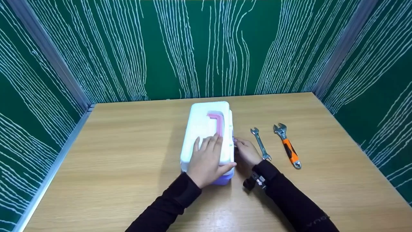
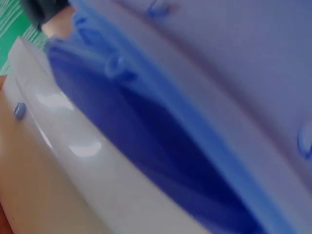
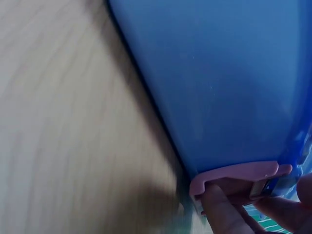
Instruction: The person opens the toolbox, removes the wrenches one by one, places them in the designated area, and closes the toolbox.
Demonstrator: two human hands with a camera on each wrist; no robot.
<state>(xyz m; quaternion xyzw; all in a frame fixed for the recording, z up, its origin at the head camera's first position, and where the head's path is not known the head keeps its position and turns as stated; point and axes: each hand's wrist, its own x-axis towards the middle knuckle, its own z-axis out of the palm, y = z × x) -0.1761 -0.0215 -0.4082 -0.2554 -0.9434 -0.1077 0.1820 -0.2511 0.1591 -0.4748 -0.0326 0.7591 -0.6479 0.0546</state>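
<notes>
A box with a white lid [image 1: 199, 124], a pink handle [image 1: 219, 121] set into its top and a purple-blue body [image 1: 222, 180] stands lengthwise on the table. My left hand [image 1: 207, 159] rests on the lid's near half with its fingers straight, the fingertips close to the handle. On the box's right side my right hand [image 1: 247, 152] grips a pink latch [image 3: 236, 171]. In the right wrist view one finger is tucked under that latch. The left wrist view shows glossy white and blue box surfaces [image 2: 92, 92] close up, blurred.
Right of the box lie a small open-end wrench [image 1: 261, 144] and, farther right, an adjustable wrench [image 1: 287, 146] with an orange and black handle. The wooden table [image 1: 122, 154] is bordered by green panels [image 1: 222, 48] with white wavy lines at the back and both sides.
</notes>
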